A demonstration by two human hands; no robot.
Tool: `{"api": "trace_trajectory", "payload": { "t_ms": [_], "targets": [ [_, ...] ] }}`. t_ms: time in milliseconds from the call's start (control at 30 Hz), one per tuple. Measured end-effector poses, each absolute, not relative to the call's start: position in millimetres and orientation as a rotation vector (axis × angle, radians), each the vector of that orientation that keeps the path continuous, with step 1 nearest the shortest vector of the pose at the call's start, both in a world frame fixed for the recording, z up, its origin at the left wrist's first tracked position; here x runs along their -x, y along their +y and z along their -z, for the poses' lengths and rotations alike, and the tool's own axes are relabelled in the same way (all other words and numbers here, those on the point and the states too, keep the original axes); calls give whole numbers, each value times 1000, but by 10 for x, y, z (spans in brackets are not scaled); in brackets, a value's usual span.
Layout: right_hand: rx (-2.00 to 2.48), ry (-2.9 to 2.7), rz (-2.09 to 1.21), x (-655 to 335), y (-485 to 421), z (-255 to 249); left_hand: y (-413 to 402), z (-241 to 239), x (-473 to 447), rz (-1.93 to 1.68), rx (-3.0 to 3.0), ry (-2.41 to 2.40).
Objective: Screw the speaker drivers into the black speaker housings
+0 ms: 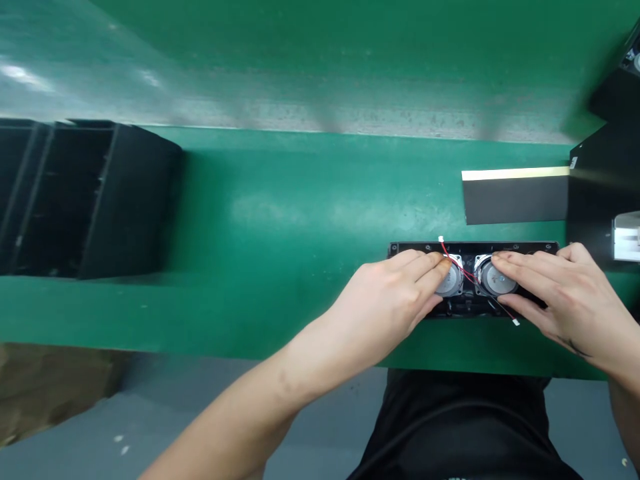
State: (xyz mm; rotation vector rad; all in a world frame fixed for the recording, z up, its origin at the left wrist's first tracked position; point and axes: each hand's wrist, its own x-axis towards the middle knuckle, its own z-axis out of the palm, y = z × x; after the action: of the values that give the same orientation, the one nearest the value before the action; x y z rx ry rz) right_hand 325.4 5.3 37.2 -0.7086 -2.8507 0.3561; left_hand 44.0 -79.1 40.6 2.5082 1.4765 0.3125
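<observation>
A long black plastic housing (pixel 469 249) lies on the green bench near its front edge. Two round speaker drivers with metal frames sit side by side in it. The fingers of my left hand (pixel 400 293) are closed around the left speaker driver (pixel 452 280), covering part of it. My right hand (pixel 555 287) grips the right speaker driver (pixel 498 279) between fingers and thumb. Red wires (pixel 467 273) run across the drivers; one white plug (pixel 441 239) sticks out past the back edge, another white plug (pixel 516 322) past the front edge.
Black open boxes (pixel 135 200) stand at the left of the bench (pixel 300 200). A flat black sheet with a pale yellow strip (pixel 515 200) lies behind the housing. At the right are more black boxes (pixel 595 180) and a whitish object (pixel 626 237). Brown cardboard (pixel 50 387) is at lower left.
</observation>
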Motion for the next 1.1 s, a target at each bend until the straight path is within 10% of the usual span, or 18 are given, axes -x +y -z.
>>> {"api": "trace_trajectory", "payload": {
  "t_ms": [1100],
  "targets": [
    [745, -2865, -338, -3235, -36, -493, -847, -434, -480, -316, -2498, 1546]
  ]
}}
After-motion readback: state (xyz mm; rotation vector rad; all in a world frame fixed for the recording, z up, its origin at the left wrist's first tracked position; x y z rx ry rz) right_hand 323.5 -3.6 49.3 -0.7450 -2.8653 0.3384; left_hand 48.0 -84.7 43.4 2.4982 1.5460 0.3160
